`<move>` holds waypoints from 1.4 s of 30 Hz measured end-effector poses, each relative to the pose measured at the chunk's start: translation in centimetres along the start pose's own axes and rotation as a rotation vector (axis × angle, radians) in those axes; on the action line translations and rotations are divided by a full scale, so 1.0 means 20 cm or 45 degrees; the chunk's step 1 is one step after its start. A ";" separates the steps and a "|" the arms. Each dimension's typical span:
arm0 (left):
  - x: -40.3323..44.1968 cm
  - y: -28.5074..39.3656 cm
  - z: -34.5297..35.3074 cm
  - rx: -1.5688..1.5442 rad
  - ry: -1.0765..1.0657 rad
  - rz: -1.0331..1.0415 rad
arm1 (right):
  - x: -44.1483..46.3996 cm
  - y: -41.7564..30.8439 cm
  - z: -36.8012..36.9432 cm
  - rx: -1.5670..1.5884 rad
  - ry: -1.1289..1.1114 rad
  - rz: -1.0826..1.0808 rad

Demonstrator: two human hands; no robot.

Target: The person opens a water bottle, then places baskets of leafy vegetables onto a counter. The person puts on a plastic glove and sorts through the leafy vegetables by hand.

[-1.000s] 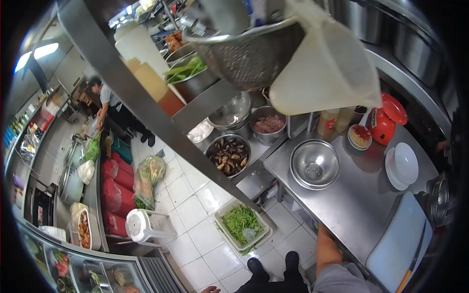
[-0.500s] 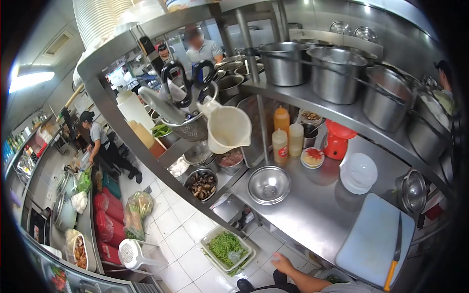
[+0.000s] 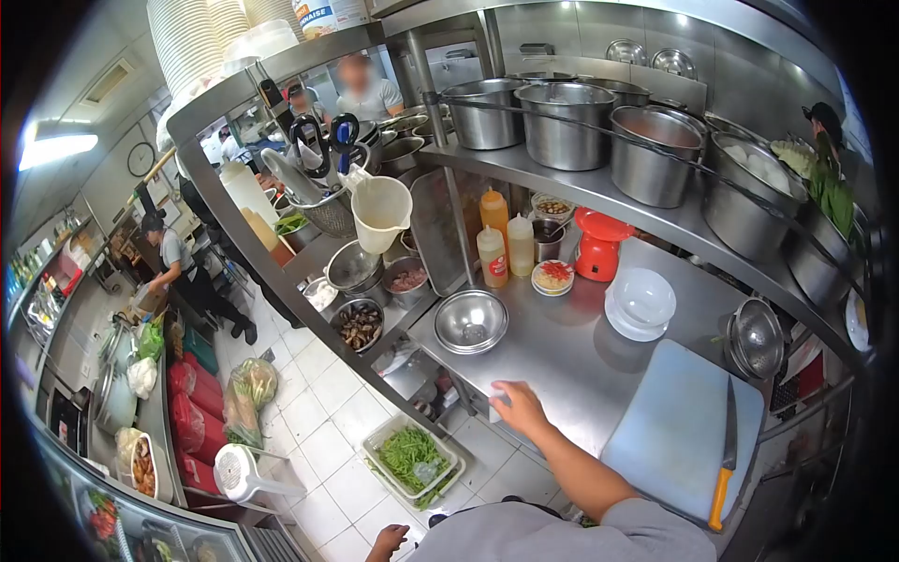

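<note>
My right hand (image 3: pixel 520 409) reaches over the front edge of the steel table (image 3: pixel 552 375) with its fingers spread and nothing clearly in them; a pale patch beside the fingertips is too small to make out. Nested steel bowls (image 3: pixel 471 321) sit just beyond it. Low at the bottom, my left hand (image 3: pixel 391 538) hangs loosely curled, thumb and fingers a little apart, with no object visible in it. Between the hands, on the floor, is a tray of cut green vegetables (image 3: pixel 410 457). A knife (image 3: pixel 727 445) with an orange handle lies on the white cutting board (image 3: pixel 670 421).
Steel pots (image 3: pixel 571 126) line the shelf above the table. Squeeze bottles (image 3: pixel 493 255), a red appliance (image 3: pixel 599 245) and white bowls (image 3: pixel 642 298) stand behind. A white stool (image 3: pixel 239 471) is on the left. Other people work at the far left, back and far right.
My right hand has risen from beside the table to its front edge. My left hand has come into view at the bottom. The camera view has shifted, showing more of the upper shelf.
</note>
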State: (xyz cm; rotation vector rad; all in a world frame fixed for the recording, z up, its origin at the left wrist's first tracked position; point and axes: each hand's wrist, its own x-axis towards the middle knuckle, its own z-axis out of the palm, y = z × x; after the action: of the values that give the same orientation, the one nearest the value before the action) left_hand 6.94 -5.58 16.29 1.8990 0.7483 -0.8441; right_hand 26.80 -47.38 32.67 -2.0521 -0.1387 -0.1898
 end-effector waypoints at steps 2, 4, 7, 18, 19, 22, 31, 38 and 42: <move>0.00 -0.02 0.02 0.093 0.001 0.023 | 0.04 0.09 0.01 -0.501 0.246 -0.055; 0.04 -0.14 -0.01 0.196 -0.022 0.242 | 0.00 0.15 0.03 -0.606 0.308 -0.107; 0.04 -0.17 0.04 0.055 0.013 0.212 | 0.01 0.19 0.04 -0.656 0.366 -0.128; -0.08 -0.24 0.14 -0.035 -0.053 0.293 | 0.01 0.23 0.06 -0.631 0.354 -0.120; -0.08 -0.24 0.14 -0.054 -0.065 0.315 | 0.01 0.23 0.06 -0.626 0.359 -0.126; -0.04 -0.25 0.15 -0.014 -0.051 0.215 | 0.01 0.23 0.06 -0.633 0.364 -0.119; 0.00 -0.25 0.12 0.202 -0.049 0.106 | 0.03 0.21 0.05 -0.637 0.372 -0.120; -0.12 -0.19 0.15 0.074 0.001 0.170 | 0.00 0.29 0.00 -0.048 0.485 -0.060; 0.04 -0.39 0.12 0.460 -0.064 0.387 | -0.03 0.22 0.00 0.518 0.451 0.172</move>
State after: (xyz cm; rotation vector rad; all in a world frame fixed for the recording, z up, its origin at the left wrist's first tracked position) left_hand 0.85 -4.47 11.02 2.2284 0.2741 -0.8699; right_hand 26.90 -49.48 28.81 -1.5883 0.1690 -0.4029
